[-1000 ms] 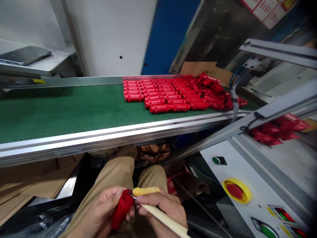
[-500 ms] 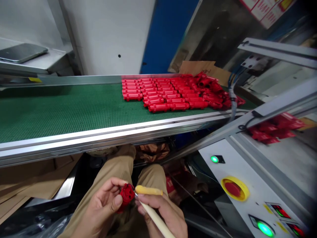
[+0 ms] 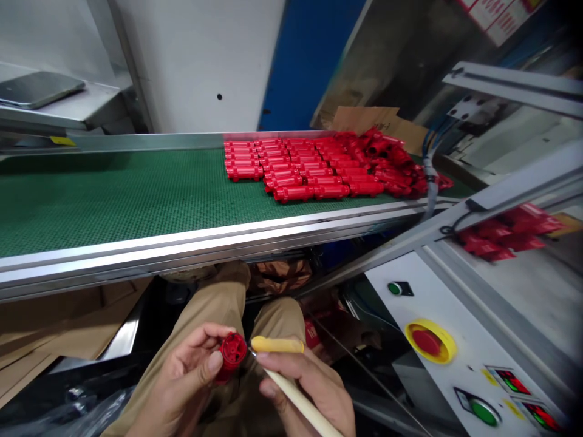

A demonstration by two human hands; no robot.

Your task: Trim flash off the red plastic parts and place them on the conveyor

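Note:
My left hand (image 3: 184, 376) is closed round a red ribbed plastic tube (image 3: 233, 351), holding it between thumb and fingers above my lap. Its round end, with small holes, faces up toward me. In my right hand (image 3: 310, 388) is a slim cream-handled tool (image 3: 298, 397) with a thin metal tip, gripped like a pen. A yellow sleeve, like a finger cot (image 3: 277, 345), covers a finger of that hand. The tool's tip is close to the right side of the tube's end; whether they touch, I cannot tell.
Ahead runs a green conveyor belt (image 3: 113, 200) with a metal rail, carrying rows and a heap of red tubes (image 3: 305, 165). At right stands a control panel (image 3: 410, 303) with a red-and-yellow stop button (image 3: 428, 341). A phone (image 3: 39, 89) lies on a metal ledge at left.
The red tube's end has turned to face me more. My right hand with the tool has moved slightly right, away from it. The panel's two green lamps have gone dark.

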